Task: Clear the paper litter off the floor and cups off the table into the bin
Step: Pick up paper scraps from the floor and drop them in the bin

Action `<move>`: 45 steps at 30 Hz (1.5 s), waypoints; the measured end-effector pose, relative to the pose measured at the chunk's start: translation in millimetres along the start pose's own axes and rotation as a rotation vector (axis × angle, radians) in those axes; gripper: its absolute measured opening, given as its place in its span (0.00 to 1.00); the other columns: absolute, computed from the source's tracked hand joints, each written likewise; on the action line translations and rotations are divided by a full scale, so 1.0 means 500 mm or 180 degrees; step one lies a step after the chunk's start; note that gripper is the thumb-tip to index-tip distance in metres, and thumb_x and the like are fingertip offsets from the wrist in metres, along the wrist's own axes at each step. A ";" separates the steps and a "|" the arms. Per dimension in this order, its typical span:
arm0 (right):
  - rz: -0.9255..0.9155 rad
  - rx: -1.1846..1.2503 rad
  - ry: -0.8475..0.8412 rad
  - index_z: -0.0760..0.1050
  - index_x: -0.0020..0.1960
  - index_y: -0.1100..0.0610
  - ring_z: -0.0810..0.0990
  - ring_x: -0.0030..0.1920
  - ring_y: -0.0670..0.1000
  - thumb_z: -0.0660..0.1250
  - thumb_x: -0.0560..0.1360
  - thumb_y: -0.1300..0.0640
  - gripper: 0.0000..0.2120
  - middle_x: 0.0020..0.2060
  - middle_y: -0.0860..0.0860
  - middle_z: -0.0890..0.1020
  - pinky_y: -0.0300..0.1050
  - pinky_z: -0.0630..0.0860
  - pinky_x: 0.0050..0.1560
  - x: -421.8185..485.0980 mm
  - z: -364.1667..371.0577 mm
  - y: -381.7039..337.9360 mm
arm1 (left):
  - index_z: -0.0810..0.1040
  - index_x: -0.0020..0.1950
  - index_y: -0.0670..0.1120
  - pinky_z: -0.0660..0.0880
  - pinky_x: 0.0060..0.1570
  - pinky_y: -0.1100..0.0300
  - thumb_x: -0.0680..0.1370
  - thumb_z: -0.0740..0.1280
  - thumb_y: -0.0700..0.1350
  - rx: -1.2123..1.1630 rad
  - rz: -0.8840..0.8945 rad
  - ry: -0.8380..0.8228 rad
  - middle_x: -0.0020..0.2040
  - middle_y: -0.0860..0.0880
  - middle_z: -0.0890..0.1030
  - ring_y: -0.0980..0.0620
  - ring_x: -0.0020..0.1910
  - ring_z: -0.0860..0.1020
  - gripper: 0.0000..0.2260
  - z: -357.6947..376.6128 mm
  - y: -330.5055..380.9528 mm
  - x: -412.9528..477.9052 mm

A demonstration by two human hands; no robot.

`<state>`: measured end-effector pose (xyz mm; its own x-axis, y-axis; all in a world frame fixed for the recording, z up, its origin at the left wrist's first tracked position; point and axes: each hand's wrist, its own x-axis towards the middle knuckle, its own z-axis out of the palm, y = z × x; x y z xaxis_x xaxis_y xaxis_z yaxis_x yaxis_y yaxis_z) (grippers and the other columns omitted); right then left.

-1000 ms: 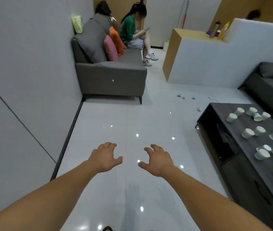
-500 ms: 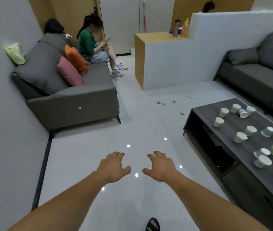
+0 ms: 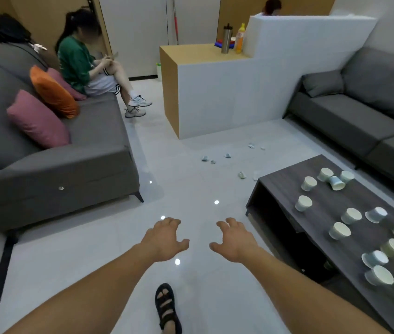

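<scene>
Pale glossy floor (image 3: 191, 189) carries the paper litter (image 3: 227, 155), small crumpled scraps strewn just beyond the far corner of the bench (image 3: 287, 179); paper cups (image 3: 308, 183), some upright, some tipped, sit scattered along the bench top. Both look light and crushable: pinch the scraps gently, take the cups by rim or sidewall. Left hand (image 3: 164, 239) and right hand (image 3: 237, 244) hover left of the bench, fingers spread, holding nothing; no bin in view.

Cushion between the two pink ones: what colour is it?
That cushion is orange; the head view shows it.
</scene>
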<state>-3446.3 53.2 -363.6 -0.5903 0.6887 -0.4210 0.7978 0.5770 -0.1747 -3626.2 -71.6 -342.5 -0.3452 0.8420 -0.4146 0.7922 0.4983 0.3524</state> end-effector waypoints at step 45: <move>0.0647 0.0389 -0.0364 0.56 0.78 0.52 0.61 0.73 0.56 0.62 0.76 0.39 0.35 0.76 0.53 0.58 0.53 0.68 0.66 1.563 -0.713 0.404 | 0.58 0.77 0.48 0.65 0.66 0.52 0.77 0.61 0.60 0.0220 0.0297 -0.0855 0.73 0.46 0.65 0.46 0.71 0.64 0.32 -0.644 0.221 1.743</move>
<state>-3790.1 864.7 -410.4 -0.4043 0.7270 -0.5550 0.9116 0.3698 -0.1796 -4001.7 783.7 -394.7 -0.1308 0.7940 -0.5936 0.8498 0.3982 0.3454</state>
